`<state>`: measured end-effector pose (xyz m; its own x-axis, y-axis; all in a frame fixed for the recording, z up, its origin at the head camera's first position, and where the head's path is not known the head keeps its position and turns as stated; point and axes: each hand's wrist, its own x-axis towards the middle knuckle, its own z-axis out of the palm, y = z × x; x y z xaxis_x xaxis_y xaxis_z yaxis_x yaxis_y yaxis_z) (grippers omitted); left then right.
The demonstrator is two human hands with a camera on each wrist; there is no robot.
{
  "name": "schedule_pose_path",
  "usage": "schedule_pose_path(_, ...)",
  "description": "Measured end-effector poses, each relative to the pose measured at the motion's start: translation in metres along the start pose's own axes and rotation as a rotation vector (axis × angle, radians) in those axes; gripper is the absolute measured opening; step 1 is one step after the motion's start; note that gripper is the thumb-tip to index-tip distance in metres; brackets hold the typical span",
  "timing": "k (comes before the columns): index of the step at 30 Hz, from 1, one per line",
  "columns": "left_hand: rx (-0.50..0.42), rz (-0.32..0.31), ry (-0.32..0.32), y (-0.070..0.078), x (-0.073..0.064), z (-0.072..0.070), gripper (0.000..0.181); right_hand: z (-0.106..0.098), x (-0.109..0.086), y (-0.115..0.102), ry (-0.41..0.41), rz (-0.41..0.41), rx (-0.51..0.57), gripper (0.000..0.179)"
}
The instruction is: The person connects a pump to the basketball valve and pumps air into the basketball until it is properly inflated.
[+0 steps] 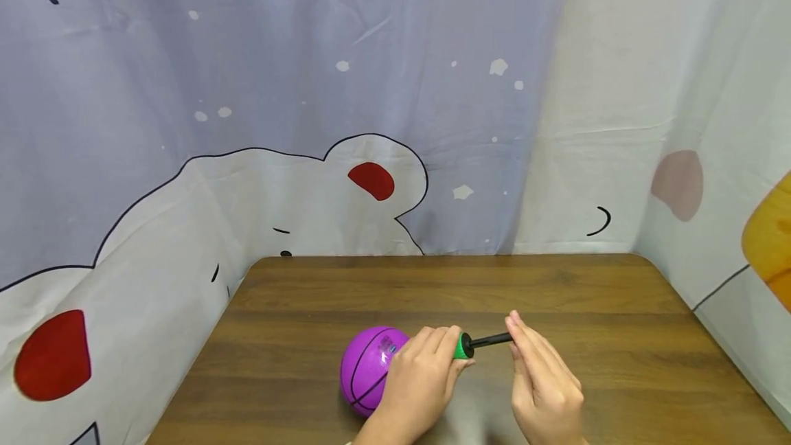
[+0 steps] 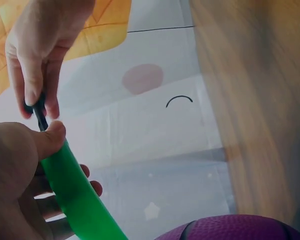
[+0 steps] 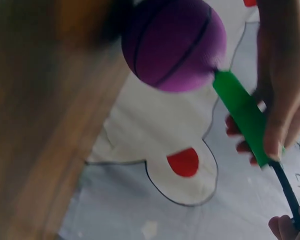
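Observation:
A small purple basketball (image 1: 366, 371) with black lines sits on the table, to the left of both hands. My left hand (image 1: 417, 380) grips the green barrel of a hand pump (image 3: 240, 110), fingers wrapped round it. In the right wrist view the barrel's far end meets the ball. A black plunger rod (image 1: 491, 340) sticks out of the barrel's other end, partly drawn out. My right hand (image 1: 546, 383) pinches the black handle (image 2: 28, 106) at the rod's end between thumb and fingers; its palm hides part of the handle in the head view.
The brown wooden table (image 1: 296, 294) lies under the hands and ball. Behind and beside it hangs a printed curtain (image 1: 278, 74) in pale blue and white, with bear outlines and red patches. Its right side carries a yellow shape (image 1: 772, 239).

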<state>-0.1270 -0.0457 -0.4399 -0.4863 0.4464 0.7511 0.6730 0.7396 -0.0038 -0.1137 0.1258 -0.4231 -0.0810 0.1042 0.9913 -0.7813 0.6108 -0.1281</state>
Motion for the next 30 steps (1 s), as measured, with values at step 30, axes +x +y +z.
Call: schedule_pose_path(30, -0.003, -0.020, -0.043, -0.008, 0.000, -0.003, 0.035, -0.013, 0.030, 0.004, 0.091, 0.008, -0.035, 0.023)
